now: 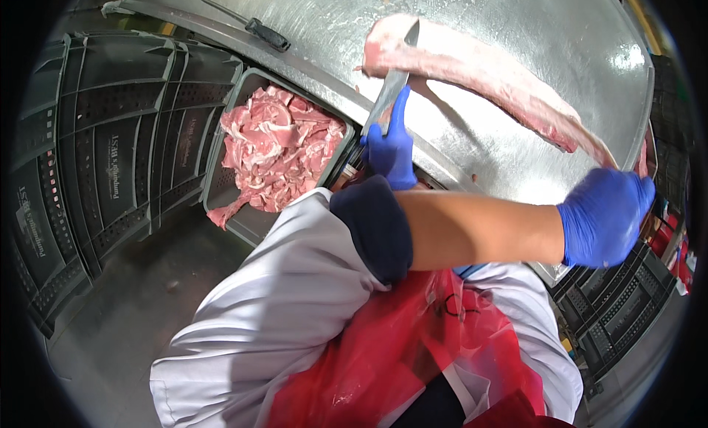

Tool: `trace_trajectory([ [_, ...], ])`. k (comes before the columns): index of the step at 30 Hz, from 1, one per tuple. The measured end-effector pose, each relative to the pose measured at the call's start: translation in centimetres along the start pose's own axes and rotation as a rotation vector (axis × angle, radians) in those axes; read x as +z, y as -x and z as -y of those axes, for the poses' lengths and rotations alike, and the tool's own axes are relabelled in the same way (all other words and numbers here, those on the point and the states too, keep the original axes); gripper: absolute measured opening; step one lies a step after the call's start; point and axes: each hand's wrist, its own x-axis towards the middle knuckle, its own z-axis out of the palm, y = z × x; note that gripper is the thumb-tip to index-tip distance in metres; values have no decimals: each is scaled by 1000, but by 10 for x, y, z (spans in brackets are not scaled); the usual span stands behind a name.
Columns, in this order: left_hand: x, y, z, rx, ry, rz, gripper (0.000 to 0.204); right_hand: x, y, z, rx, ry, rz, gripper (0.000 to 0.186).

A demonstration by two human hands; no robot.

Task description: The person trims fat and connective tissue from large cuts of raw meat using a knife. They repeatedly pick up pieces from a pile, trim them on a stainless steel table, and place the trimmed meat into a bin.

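A long slab of pale, fatty meat (479, 72) lies across the steel table, narrowing toward the right. My left arm crosses over to the right, and my left hand (606, 216), in a blue glove, is closed around the slab's thin end. Under that forearm comes my right hand (391, 151), also blue-gloved, wrapped round a knife with its index finger stretched along it. The knife blade (391, 90) runs away from me into the slab's thick left end. Meat hides part of the blade, while its tip shows near the far edge. The knife's handle is mostly covered by my hand.
A grey crate (245, 80) full of meat trimmings (276, 151) stands against the near left table edge (324, 72). Stacked dark crates (110, 126) rise farther left; others (619, 310) stand at lower right. A thin pointed tool with a black handle (267, 36) lies at the far left.
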Motion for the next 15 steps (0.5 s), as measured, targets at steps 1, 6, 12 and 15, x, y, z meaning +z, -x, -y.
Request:
trace_trajectory([
  [1,0,5,-7,27,-15,-24,29,3,-6,5,41,-42,16,61],
  [6,-11,2,-16,71,42,34,30,4,-94,14,372,-287,257,57],
  [12,-16,3,-55,366,-316,-115,26,26,-50,35,253,-381,178,52],
  [15,-12,-28,-69,430,-265,-35,25,23,-118,55,355,-372,60,23],
])
